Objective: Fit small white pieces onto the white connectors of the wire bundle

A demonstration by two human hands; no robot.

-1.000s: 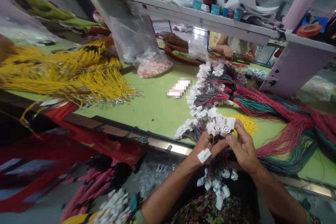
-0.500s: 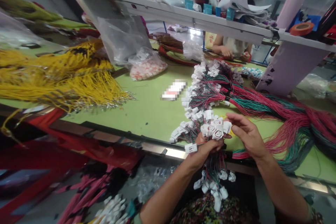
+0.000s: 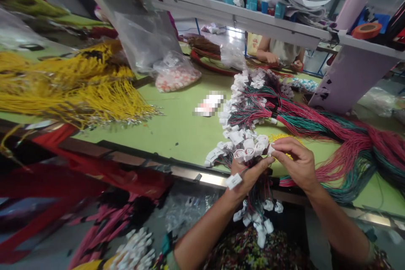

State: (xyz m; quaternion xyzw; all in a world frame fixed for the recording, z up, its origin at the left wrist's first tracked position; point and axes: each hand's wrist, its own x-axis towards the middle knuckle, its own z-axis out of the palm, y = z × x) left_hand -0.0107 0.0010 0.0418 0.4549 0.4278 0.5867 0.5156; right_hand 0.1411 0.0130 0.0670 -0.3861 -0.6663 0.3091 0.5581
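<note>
Left hand [image 3: 248, 176] closed, gripping low; right hand [image 3: 299, 164] raised just beside it, fingers [image 3: 286, 145] pinched forward

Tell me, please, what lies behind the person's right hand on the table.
Behind the right hand, a heap of small yellow pieces lies on the green table top, with red and green wires beside it. What the hand covers cannot be seen.

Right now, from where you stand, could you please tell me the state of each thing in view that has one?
left hand: closed around the wire bundle
right hand: fingertips pinching a white connector
red and green wires: spread loosely across the green table
yellow wires: heaped loosely on the table
plastic bag: filled with pinkish-white pieces, lying on the table
</note>
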